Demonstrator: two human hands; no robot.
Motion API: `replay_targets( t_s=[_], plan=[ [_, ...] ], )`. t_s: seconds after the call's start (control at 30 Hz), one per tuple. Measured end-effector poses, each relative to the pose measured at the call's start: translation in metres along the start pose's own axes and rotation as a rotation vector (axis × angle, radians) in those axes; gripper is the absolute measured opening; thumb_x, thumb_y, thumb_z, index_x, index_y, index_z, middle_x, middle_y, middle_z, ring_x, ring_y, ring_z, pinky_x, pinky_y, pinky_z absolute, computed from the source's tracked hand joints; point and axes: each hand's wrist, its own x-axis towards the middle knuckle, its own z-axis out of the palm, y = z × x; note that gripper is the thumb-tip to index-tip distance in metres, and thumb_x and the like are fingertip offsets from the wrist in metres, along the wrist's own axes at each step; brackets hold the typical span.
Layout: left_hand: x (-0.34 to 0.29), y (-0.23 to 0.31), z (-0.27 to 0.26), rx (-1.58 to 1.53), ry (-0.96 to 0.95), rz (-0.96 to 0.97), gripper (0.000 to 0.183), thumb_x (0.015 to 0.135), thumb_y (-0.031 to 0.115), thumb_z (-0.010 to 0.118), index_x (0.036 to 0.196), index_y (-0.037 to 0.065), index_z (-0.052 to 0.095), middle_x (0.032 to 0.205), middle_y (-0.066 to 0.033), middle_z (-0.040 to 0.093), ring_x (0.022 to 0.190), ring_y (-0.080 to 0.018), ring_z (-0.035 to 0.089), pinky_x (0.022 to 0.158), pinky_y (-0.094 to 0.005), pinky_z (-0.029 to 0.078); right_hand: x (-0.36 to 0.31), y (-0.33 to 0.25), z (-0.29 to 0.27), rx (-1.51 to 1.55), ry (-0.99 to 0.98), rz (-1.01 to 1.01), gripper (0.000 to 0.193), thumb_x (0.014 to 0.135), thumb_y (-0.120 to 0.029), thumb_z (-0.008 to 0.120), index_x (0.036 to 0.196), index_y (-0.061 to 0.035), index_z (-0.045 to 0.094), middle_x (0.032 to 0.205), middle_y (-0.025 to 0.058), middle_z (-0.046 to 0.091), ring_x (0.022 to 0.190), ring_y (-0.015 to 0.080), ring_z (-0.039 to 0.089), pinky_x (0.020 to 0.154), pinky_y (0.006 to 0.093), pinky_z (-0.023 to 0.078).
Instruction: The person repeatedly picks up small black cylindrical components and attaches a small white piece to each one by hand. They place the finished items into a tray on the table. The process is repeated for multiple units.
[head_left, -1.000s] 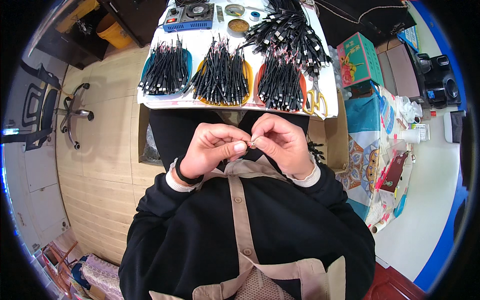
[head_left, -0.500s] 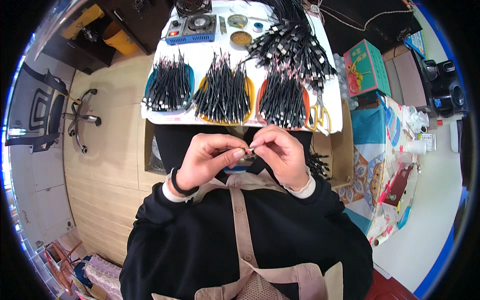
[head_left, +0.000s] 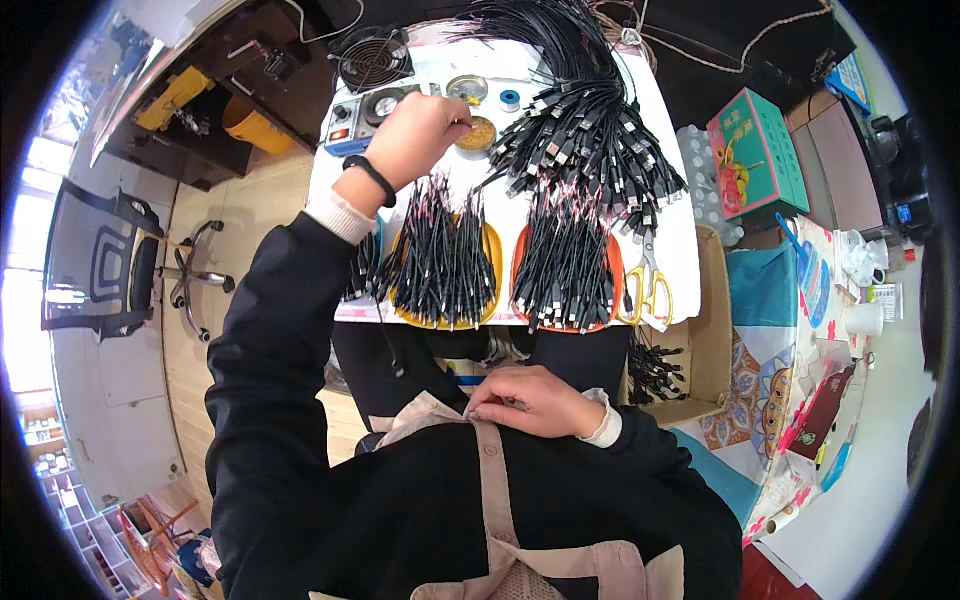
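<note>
Since the earlier frame, the left hand (head_left: 415, 140) has left the right hand (head_left: 540, 400) and reached far over the white table (head_left: 682, 262); the right hand has moved to the shirt front (head_left: 491, 455). In the head view, the left fingertips are bunched just beside 1 round tin (head_left: 478, 137) with amber contents; whether they grasp anything, I cannot tell. The right fingers are curled at the shirt front, and their grip cannot be told either. Black cables (head_left: 435, 265), too many to count, lie in 3 trays along the near edge: 1 blue tray (head_left: 379, 240) at left, mostly hidden by the left arm (head_left: 285, 310), 1 yellow tray (head_left: 496, 262) in the middle, 1 orange tray (head_left: 616, 280) at right. 1 cable heap (head_left: 590, 145) lies beyond the orange tray. On the far side stand 1 fan (head_left: 372, 60), 1 blue-and-grey device (head_left: 343, 127), 1 shallow dish (head_left: 467, 87) and 1 spool (head_left: 510, 99). Near right lies 1 pair of scissors (head_left: 650, 290); right of the table, 1 carton (head_left: 712, 340) holds more cables.
</note>
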Motion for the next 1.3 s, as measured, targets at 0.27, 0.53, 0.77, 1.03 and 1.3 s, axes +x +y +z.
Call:
replay_targets(
  t_s=[0.27,0.53,0.77,1.03,1.3],
  plan=[
    [0.032,-0.042,0.056,0.115,-0.1,-0.017,0.013,0.081,0.008,0.064,0.09,0.002,0.071,0.082,-0.0188,0.068,0.078,-0.0358,0.067,0.074,-0.0417,0.053,-0.006,0.009,-0.023,-0.036,0.052,0.0,0.013,0.094,-0.017,0.062,0.101,-0.0085,0.067,0.084,0.0071,0.064,0.075,0.025,0.062,0.068,0.0346,0.049],
    [0.039,-0.048,0.067,0.119,-0.161,-0.039,0.013,0.081,0.008,0.064,0.091,0.002,0.071,0.084,-0.0198,0.068,0.08,-0.0361,0.067,0.075,-0.0415,0.053,-0.004,0.018,-0.024,-0.029,0.051,-0.001,0.013,0.095,-0.018,0.061,0.101,-0.0073,0.066,0.084,0.0073,0.063,0.076,0.0252,0.062,0.069,0.0348,0.049],
    [0.043,-0.047,0.069,0.117,-0.181,-0.042,0.013,0.082,0.011,0.065,0.09,0.002,0.07,0.083,-0.0197,0.068,0.08,-0.0367,0.066,0.074,-0.0426,0.052,-0.005,0.015,-0.025,-0.028,0.035,0.044,0.016,0.094,-0.018,0.059,0.096,-0.0029,0.062,0.084,0.0106,0.063,0.079,0.0279,0.063,0.071,0.0378,0.048],
    [0.011,-0.049,0.021,0.071,-0.032,-0.049,0.009,0.084,0.006,0.065,0.091,0.001,0.064,0.082,-0.0179,0.067,0.075,-0.035,0.066,0.067,-0.0397,0.05,-0.004,0.011,-0.019,-0.077,0.088,0.024,0.013,0.093,-0.015,0.059,0.095,-0.0024,0.061,0.085,0.0113,0.063,0.081,0.029,0.063,0.072,0.0381,0.048],
    [-0.032,-0.088,-0.024,0.118,0.105,-0.13,0.01,0.082,0.006,0.066,0.09,-0.001,0.066,0.079,-0.0186,0.066,0.072,-0.0359,0.065,0.065,-0.0368,0.05,0.0,0.01,-0.007,-0.12,0.04,0.075,0.012,0.092,-0.015,0.059,0.093,-0.0027,0.061,0.085,0.0121,0.064,0.08,0.0304,0.063,0.071,0.0381,0.05]
  ],
)
